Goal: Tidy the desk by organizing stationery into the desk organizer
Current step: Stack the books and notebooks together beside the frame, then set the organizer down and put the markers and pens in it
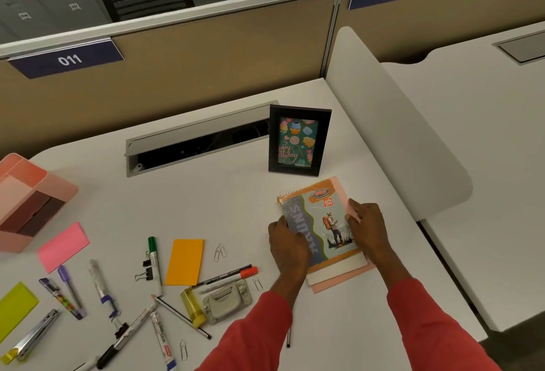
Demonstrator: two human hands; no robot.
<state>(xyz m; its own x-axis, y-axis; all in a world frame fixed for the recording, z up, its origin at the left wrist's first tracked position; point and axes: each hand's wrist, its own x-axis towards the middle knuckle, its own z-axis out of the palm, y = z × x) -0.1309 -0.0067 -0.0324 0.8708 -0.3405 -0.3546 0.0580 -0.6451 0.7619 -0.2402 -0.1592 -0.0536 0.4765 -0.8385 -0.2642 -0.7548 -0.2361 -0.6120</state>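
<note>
Pink plastic desk organizer (59, 188) at the far left edge of the white tabletop (224, 202), partly cut off by the view; no stationery seen in the compartments on show. Judged barely begun.

Both hands on a spiral notebook with a hiker cover (321, 223), lying on a pale pink paper sheet (342, 282) near the tabletop's right edge. Left hand (287, 244) with fingers curled round its left side; right hand (368, 229) with fingers clamped on its right side and the sheet.

Left to sort:
- pink sticky pad (63, 245)
- orange sticky pad (185, 261)
- lime-green pad (14, 308)
- green-capped marker (154, 264)
- red-capped marker (227, 276)
- grey hole punch (227, 300)
- loose pens (69, 285)
- paper clips (219, 252)
- binder clips (146, 270)

Open room across the middle, between notebook and organizer. Black picture frame (298, 140) upright just behind the notebook, curved white side panel (398, 135) close on the right.
</note>
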